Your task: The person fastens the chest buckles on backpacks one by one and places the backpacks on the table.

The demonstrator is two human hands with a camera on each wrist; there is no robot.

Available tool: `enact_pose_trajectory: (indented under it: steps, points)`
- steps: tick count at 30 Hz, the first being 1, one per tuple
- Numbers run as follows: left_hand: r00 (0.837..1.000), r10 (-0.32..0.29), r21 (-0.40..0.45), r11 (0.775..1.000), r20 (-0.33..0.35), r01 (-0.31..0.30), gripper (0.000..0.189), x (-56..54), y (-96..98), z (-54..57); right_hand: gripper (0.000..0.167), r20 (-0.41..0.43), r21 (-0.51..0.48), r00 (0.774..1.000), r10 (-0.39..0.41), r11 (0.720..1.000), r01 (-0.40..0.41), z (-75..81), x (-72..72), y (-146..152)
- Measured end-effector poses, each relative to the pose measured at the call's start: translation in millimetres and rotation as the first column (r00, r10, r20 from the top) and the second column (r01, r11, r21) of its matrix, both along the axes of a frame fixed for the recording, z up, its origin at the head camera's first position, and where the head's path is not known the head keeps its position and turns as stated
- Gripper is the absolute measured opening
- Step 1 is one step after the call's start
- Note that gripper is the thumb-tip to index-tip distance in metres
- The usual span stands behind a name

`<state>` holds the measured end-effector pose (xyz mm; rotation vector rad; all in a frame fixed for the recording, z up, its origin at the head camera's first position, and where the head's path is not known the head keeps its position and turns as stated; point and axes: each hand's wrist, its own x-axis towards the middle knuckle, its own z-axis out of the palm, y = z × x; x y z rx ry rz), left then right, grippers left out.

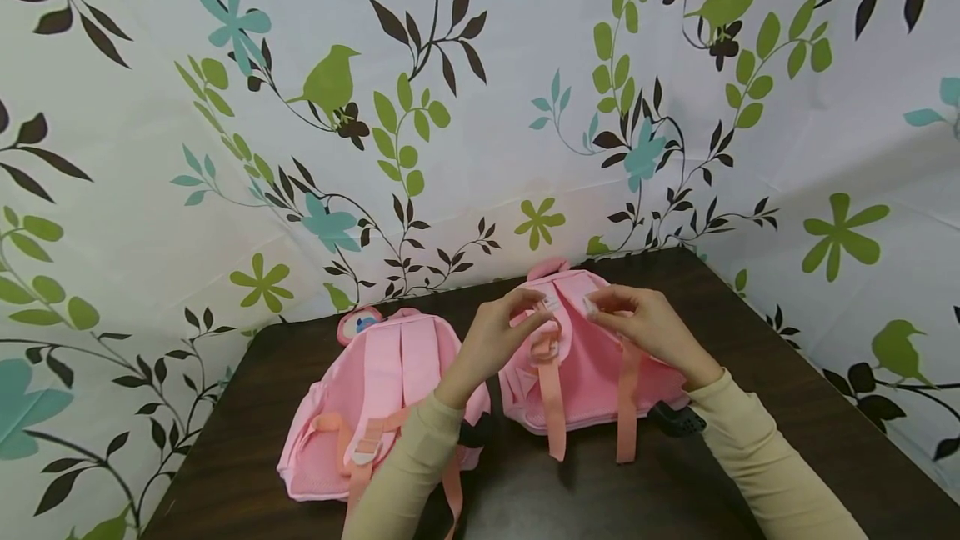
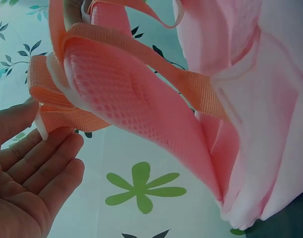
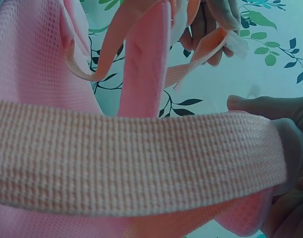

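Observation:
A pink backpack (image 1: 585,382) stands on the table at right, its shoulder straps facing me. My left hand (image 1: 498,340) pinches a white plastic clip (image 2: 41,123) on an orange webbing strap (image 2: 74,119), beside the mesh-lined shoulder strap (image 2: 126,94). Level with it and a short gap to the right, my right hand (image 1: 648,323) pinches a small white clip piece (image 1: 590,305) between thumb and finger. A wide orange webbing band (image 3: 141,158) crosses close in front of the right wrist camera and covers part of the view.
A second pink backpack (image 1: 405,357) sits at left with its orange straps hanging down, close to my left forearm. The dark wooden table (image 1: 225,440) meets a wall covering (image 1: 480,148) printed with leaves and birds. A black object (image 1: 675,418) lies by the right backpack's lower corner.

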<state>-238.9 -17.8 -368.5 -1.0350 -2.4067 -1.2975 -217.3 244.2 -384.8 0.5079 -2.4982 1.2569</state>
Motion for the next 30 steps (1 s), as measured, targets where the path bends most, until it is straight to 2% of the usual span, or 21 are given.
enact_pose_trajectory:
  steps: [11,22,30]
  points:
    - [0.999,-0.04,-0.004,0.999,0.016,0.04,0.031,-0.5,5.6,-13.2,0.029,-0.002,0.034,1.0,0.031,0.999,-0.031,-0.8,0.6,0.4]
    - [0.999,-0.032,-0.057,0.998,-0.023,0.03,0.026,-0.4,15.6,-14.3,0.028,0.01,0.044,0.999,0.038,0.998,-0.039,-2.8,0.8,0.8]
    - [0.999,-0.05,-0.061,0.997,-0.014,0.049,0.023,-0.5,20.5,-15.2,0.026,-0.002,0.04,0.998,0.06,0.997,-0.06,-6.0,1.5,1.2]
